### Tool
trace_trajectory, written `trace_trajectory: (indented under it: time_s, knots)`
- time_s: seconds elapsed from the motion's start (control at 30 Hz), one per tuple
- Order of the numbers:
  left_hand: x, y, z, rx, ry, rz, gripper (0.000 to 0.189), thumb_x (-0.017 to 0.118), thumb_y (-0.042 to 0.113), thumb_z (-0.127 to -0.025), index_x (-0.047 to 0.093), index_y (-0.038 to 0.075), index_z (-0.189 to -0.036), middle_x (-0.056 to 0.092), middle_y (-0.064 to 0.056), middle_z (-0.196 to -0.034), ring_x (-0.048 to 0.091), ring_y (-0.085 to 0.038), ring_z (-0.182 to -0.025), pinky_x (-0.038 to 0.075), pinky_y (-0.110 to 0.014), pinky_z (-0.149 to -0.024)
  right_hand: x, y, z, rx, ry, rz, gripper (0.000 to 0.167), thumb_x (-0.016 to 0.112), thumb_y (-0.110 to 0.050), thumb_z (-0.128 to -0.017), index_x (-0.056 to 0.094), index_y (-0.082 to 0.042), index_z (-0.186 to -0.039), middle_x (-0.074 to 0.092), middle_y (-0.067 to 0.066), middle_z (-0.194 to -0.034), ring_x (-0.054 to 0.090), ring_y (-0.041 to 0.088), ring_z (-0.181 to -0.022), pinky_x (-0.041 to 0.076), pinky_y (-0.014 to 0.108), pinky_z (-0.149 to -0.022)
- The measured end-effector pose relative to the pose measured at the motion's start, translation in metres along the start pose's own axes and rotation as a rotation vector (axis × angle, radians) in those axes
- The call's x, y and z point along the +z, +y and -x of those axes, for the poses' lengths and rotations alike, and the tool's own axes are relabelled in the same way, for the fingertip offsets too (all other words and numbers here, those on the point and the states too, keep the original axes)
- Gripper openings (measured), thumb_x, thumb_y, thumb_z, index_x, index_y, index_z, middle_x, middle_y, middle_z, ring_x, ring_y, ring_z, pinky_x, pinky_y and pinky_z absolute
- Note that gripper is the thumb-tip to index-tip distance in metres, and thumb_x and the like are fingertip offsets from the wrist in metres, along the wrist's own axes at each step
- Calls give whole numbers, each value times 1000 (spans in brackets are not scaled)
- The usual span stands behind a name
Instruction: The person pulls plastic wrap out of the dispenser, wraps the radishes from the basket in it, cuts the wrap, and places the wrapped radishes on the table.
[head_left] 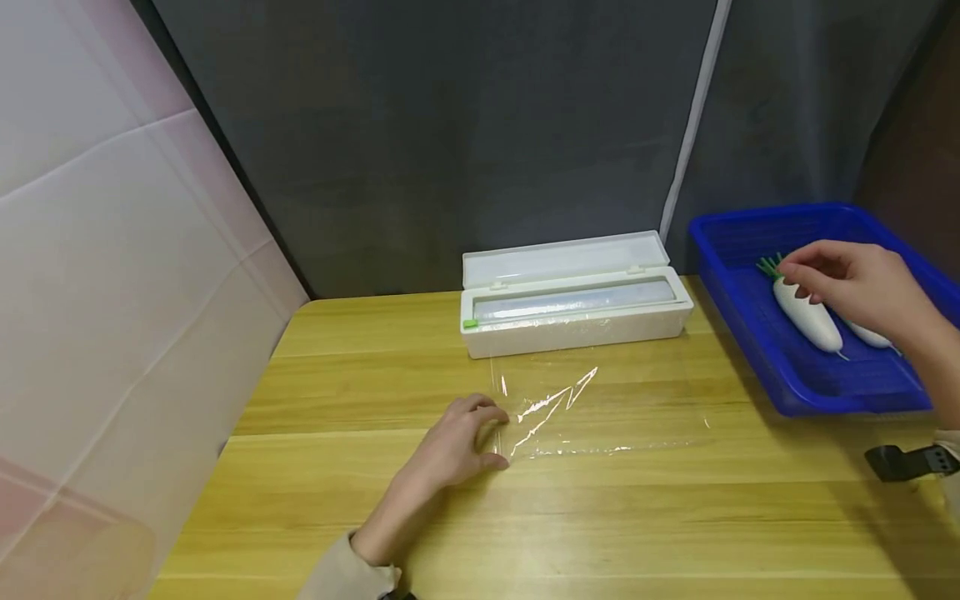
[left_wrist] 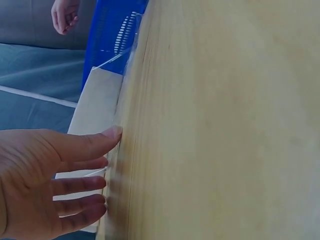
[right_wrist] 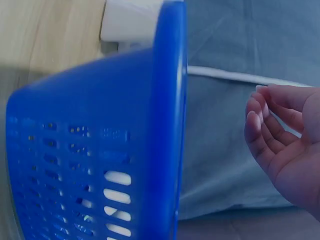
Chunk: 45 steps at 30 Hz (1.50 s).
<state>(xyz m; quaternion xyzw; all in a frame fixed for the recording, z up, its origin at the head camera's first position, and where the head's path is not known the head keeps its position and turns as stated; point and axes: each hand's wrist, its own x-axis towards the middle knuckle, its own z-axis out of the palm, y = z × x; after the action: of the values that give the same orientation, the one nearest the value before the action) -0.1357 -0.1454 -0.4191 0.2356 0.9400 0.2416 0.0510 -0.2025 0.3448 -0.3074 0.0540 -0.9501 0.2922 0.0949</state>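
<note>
My left hand (head_left: pixel 453 446) rests at the left edge of a clear sheet of cling film (head_left: pixel 551 406), its fingers loosely bent and thumb apart from them. The film lies creased on the wooden table, drawn out from a white cling film dispenser (head_left: pixel 577 335) whose lid (head_left: pixel 566 260) stands raised. Over the blue basket (head_left: pixel 798 404), my right hand (head_left: pixel 862 279) hovers with loosely curled fingers and holds nothing. Below it lie two white radishes, one radish (head_left: pixel 810 318) with green stalks in plain sight and another radish (head_left: pixel 866 335) partly hidden by the hand.
A small green slider (head_left: pixel 470 323) sits at the dispenser's left end. Dark grey cloth (head_left: pixel 450 150) hangs behind the table (head_left: pixel 337 500), and a pale pink-and-white sheet (head_left: pixel 120 275) hangs along its left side. The basket's perforated wall (right_wrist: pixel 75 140) rises beside the dispenser.
</note>
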Motion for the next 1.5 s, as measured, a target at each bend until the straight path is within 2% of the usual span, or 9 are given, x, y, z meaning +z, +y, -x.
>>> trace_trajectory:
  time_s: [0.3, 0.5, 0.6, 0.7, 0.77, 0.83, 1.13, 1.33, 1.5]
  knots:
    - [-1, 0, 1, -2, -1, -15, 54, 90, 24, -76, 68, 11, -124, 56, -11, -132, 50, -35, -124, 47, -54, -100, -7, 16, -17, 68, 132, -47, 46, 58, -42, -101, 64, 0, -118, 55, -31, -78, 52, -10, -65, 41, 13, -57]
    - [-1, 0, 0, -3, -6, -35, 58, 91, 24, -76, 67, 10, -126, 56, -11, -132, 50, -35, -124, 47, -53, -101, -9, 25, -29, 133, 195, -49, 49, 60, -44, -99, 62, 0, -120, 45, -39, -78, 45, -17, -68, 38, 10, -58]
    - [-1, 0, -1, -7, -9, -41, 59, 91, 25, -75, 66, 11, -127, 57, -10, -132, 50, -34, -125, 47, -52, -101, -9, 32, -33, 157, 188, -34, 52, 60, -45, -99, 62, 1, -121, 50, -33, -80, 43, -18, -67, 38, 11, -61]
    - [-1, 0, -1, -11, -12, -49, 60, 91, 25, -75, 66, 11, -127, 57, -10, -132, 50, -34, -125, 47, -52, -100, -8, 38, -36, 180, 157, 4, 55, 59, -47, -99, 61, 3, -122, 67, -5, -88, 41, -15, -66, 38, 19, -64]
    - [-2, 0, 0, -15, -16, -53, 60, 91, 26, -75, 66, 11, -127, 57, -9, -133, 50, -33, -125, 48, -52, -100, -8, 43, -38, 192, 126, 20, 56, 58, -47, -99, 60, 4, -123, 68, 16, -98, 42, -13, -64, 38, 21, -64]
    - [-2, 1, 0, -18, -18, -54, 60, 91, 26, -75, 66, 11, -127, 57, -9, -133, 50, -33, -125, 48, -53, -99, -9, 45, -40, 202, 89, 4, 59, 58, -47, -99, 58, 7, -125, 67, 24, -103, 46, -11, -62, 41, 21, -61]
    - [-5, 2, 1, -25, -26, -56, 59, 92, 25, -74, 66, 11, -126, 57, -10, -132, 50, -34, -123, 49, -55, -97, -20, 47, -51, 193, -38, -45, 68, 59, -46, -99, 48, 16, -128, 69, 20, -90, 56, -3, -58, 48, 19, -53]
    - [-5, 3, 2, -30, -29, -55, 59, 91, 25, -74, 66, 11, -126, 56, -10, -132, 50, -34, -124, 48, -55, -98, -20, 48, -59, 217, 19, -57, 65, 59, -44, -99, 49, 13, -128, 69, 6, -81, 55, -5, -57, 45, 16, -53]
    - [-3, 3, 1, -38, -33, -61, 60, 91, 25, -74, 66, 11, -127, 56, -9, -133, 49, -34, -125, 48, -55, -99, -17, 53, -63, 291, 124, -29, 67, 57, -49, -97, 50, 8, -132, 68, 20, -100, 49, -7, -60, 39, 17, -58]
